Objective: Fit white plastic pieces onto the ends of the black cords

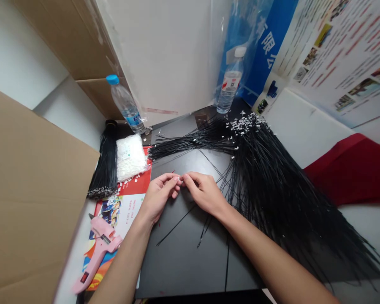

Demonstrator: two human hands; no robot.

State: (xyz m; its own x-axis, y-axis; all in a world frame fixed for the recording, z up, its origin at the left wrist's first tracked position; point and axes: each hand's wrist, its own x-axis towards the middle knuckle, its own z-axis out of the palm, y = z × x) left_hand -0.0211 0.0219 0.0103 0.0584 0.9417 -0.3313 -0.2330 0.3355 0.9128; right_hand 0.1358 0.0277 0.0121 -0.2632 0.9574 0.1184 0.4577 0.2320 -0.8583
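Observation:
My left hand point(161, 195) pinches a tiny white connector point(179, 179) between thumb and forefinger. Against it, my right hand point(205, 192) is closed in a pinch on the end of a thin black wire, mostly hidden by the fingers. The fingertips of both hands nearly meet above the dark tabletop point(183, 270). To the right spreads a large heap of black wires point(272, 181), many tipped with white connectors point(247, 122). Behind my hands lies a flatter bundle of black wires point(190, 143). A few loose wires point(175, 226) show below my hands.
Left of my hands are a clear bag of white connectors point(131, 158), a tied bundle of black wires point(106, 164) and a pink glue gun point(98, 253). Two water bottles point(126, 103) point(230, 82) stand at the back. A cardboard panel point(34, 202) flanks the left; red cloth point(351, 173) lies right.

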